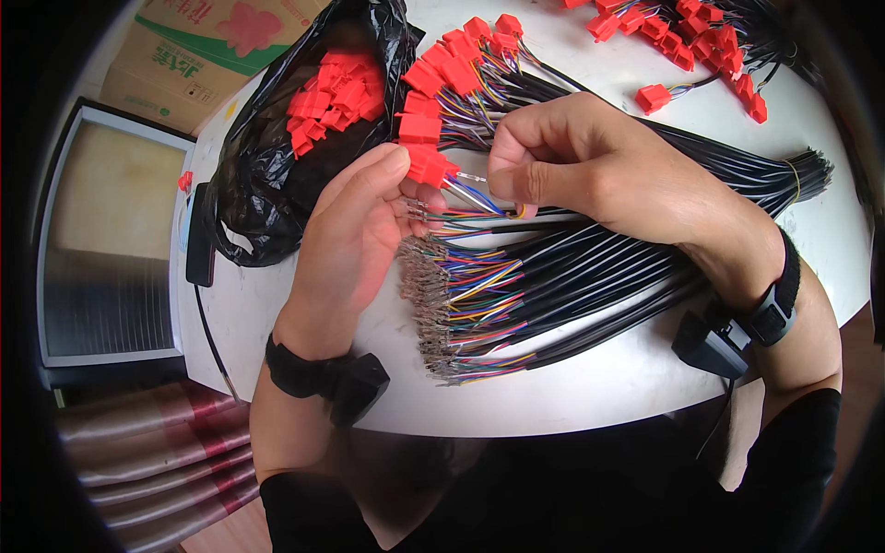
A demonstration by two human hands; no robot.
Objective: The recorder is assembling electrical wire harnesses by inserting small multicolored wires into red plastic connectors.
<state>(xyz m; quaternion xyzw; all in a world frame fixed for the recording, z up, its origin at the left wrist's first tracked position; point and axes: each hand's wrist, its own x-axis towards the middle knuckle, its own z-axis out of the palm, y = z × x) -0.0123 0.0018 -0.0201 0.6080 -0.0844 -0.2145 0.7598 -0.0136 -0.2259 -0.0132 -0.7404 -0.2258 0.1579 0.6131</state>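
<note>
Between the thumb and fingers of my left hand (355, 207) is a red plastic connector housing (430, 166). Several thin coloured wires run out of its right side. Just right of it, my right hand (581, 161) pinches a thin wire whose bare metal terminal (472, 177) points at the housing. Whether the tip touches the housing I cannot tell. Below my hands lies a row of black cables (590, 286), their stripped coloured wires ending in crimped metal terminals (429, 304) on the left. Above, cables with red housings (452, 69) fitted lie in a bundle.
A black plastic bag (249, 166) holding loose red housings (336, 97) stands at the upper left of the white table (498, 410). More cables with red housings (691, 37) lie at the far right. A cardboard box (166, 74) and a framed panel (111, 249) stand left.
</note>
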